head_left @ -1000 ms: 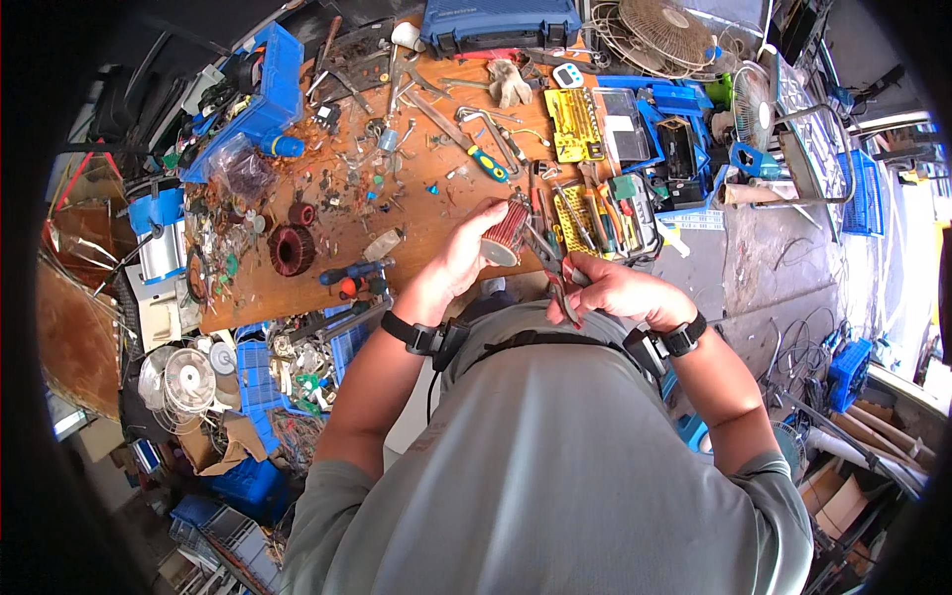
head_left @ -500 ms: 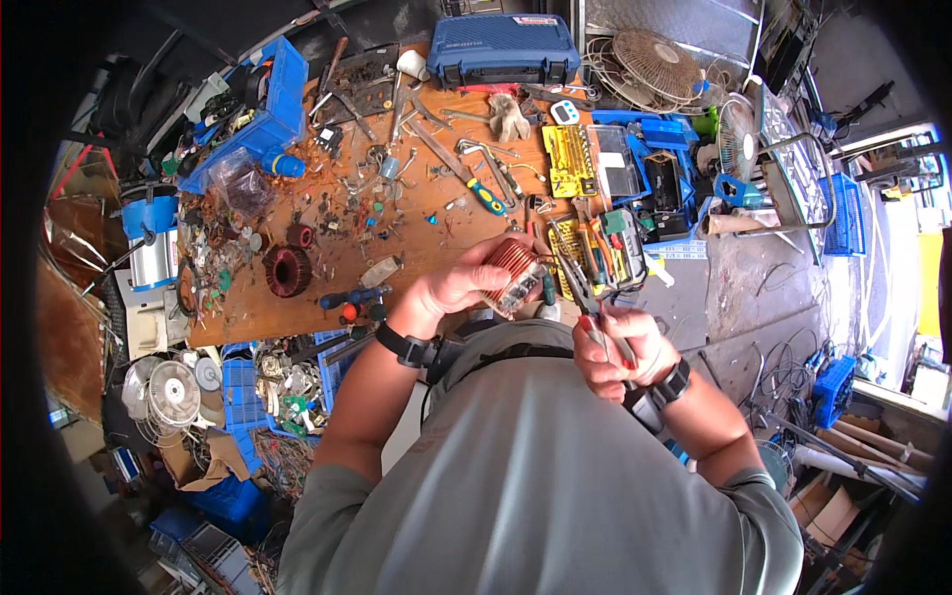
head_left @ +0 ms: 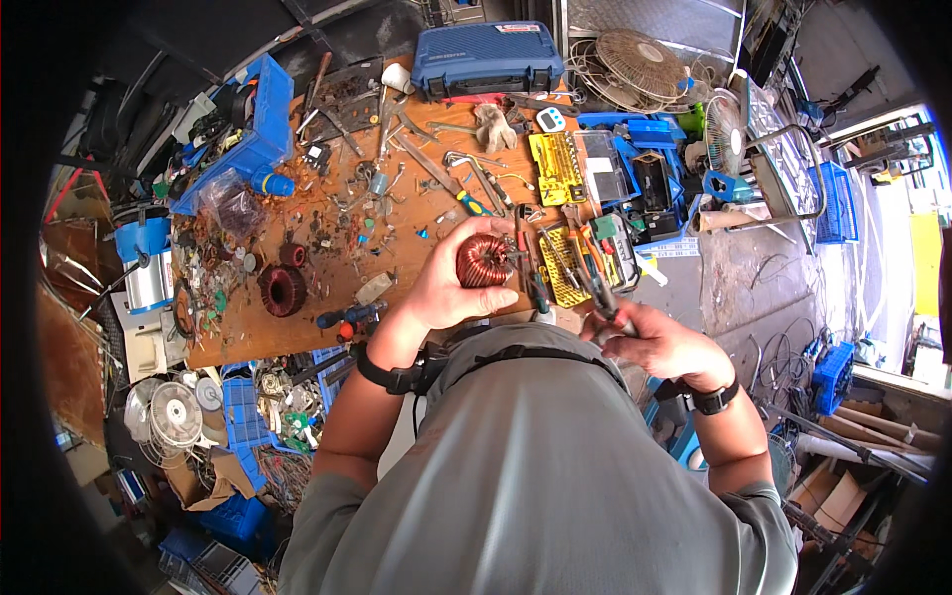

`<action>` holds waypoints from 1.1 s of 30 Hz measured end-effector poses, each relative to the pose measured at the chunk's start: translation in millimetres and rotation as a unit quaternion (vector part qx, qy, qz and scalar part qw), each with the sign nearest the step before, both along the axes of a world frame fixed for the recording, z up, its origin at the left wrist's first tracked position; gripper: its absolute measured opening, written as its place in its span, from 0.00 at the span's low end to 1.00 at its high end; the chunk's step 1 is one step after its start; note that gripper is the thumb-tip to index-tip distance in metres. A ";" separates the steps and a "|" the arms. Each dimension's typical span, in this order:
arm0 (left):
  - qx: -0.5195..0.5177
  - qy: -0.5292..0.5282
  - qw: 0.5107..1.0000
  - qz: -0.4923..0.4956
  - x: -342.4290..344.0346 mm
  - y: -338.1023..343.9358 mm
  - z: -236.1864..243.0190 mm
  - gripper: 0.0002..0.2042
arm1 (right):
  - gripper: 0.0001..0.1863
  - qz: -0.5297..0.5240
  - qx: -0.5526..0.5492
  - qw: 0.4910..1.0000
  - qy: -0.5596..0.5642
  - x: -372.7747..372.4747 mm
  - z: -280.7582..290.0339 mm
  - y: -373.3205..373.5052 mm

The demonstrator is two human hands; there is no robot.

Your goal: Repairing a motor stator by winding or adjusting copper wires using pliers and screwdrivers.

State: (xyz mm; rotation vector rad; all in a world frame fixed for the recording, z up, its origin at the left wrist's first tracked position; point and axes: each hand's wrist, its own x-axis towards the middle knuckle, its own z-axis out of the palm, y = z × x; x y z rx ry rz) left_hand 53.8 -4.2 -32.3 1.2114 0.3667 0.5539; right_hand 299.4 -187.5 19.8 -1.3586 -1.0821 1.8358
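My left hand point(head_left: 433, 288) is wrapped round a copper-wire coil point(head_left: 480, 263), holding it over the near edge of the workbench. The coil's windings and a dark, loose-ended middle show on its right side. Apart from it, my right hand point(head_left: 672, 342) grips a pair of pliers point(head_left: 607, 301) by the red handles, jaws pointing up and away. Whether the jaws are parted is hard to see. Between the hands lie a yellow bit set point(head_left: 563, 268) and several hand tools. A second wound copper ring point(head_left: 282, 291) rests on the bench to the left.
Scraps and small parts litter the wooden bench point(head_left: 327, 260). A blue tool case point(head_left: 486, 61) stands at its far edge, a blue bin point(head_left: 260, 124) far left. Another yellow bit set point(head_left: 558, 169) and fans point(head_left: 640, 67) lie to the right. Below left sits a fan point(head_left: 175, 415).
My left hand has moved slightly left and turned the coil, so its end faces more into view. My right hand has drawn the pliers right, away from the coil.
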 end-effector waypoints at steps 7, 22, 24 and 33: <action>0.181 0.027 0.982 -0.048 -5.4 -2.0 41.8 0.36 | 0.29 -0.027 0.337 0.704 -0.625 -12.7 41.2 22.5; 0.161 0.057 0.976 -0.131 -2.2 -18.4 62.5 0.34 | 0.15 0.031 0.460 0.585 -0.668 -13.9 57.0 37.3; 0.163 0.060 0.976 -0.133 -2.4 -20.3 63.0 0.33 | 0.15 0.032 0.437 0.594 -0.675 -15.8 56.6 35.7; 0.472 0.085 0.875 -0.074 5.7 -20.0 62.2 0.27 | 0.17 0.206 0.074 0.870 -0.441 -15.3 57.5 37.9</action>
